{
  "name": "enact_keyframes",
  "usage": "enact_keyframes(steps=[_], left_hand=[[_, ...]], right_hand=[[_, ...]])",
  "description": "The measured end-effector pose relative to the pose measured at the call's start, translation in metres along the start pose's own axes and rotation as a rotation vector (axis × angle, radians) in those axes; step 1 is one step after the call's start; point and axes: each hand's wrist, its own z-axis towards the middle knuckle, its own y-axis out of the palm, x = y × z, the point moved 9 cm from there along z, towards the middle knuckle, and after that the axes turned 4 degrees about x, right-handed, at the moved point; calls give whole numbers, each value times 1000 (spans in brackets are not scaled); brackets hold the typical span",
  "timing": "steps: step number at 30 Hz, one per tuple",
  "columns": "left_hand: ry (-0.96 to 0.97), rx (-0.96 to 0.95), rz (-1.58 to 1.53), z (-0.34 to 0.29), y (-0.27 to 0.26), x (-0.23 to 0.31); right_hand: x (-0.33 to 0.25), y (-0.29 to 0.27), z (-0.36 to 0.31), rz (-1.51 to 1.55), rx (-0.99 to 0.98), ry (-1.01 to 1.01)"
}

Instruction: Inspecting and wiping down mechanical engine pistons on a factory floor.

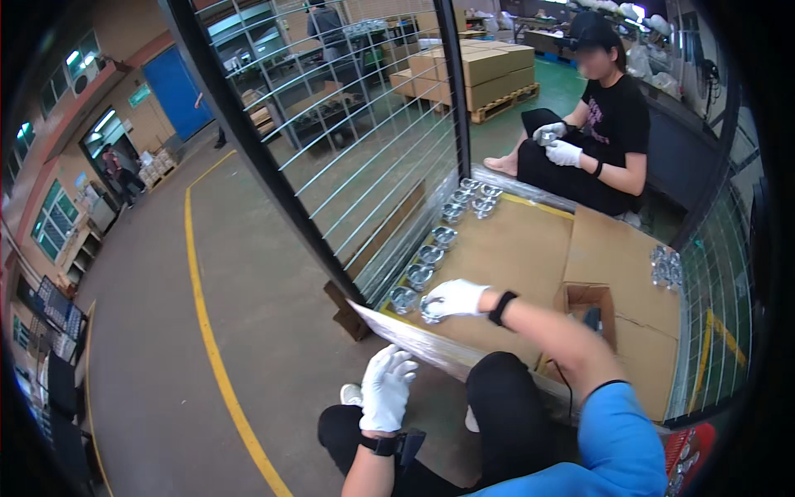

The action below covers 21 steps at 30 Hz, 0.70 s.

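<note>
My right hand, in a white glove, reaches across the cardboard sheet to its left edge. Its fingers are closed on a shiny round metal part that rests at that edge. Right beside it lies another round metal part, the nearest of a row of several along the edge. My left hand, also gloved in white, hangs in front of the sheet above my knee. Its fingers are slightly bent and apart, with nothing in them.
A co-worker sits at the far side, holding a metal part in gloved hands. An open cardboard box with a dark object stands on the sheet. More metal parts lie at its right. A wire mesh panel rises at the left.
</note>
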Motion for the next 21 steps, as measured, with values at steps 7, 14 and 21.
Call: enact_keyframes(steps=[7, 14, 21], left_hand=[[-135, -111, -119, -1, -10, -1], [-89, -22, 224, -10, -13, 7], [-267, 212, 241, 4, -22, -39]], right_hand=[[-88, -123, -187, 151, -25, 122], [124, -157, -480, -247, 384, 992], [247, -200, -595, -609, 895, 1263]])
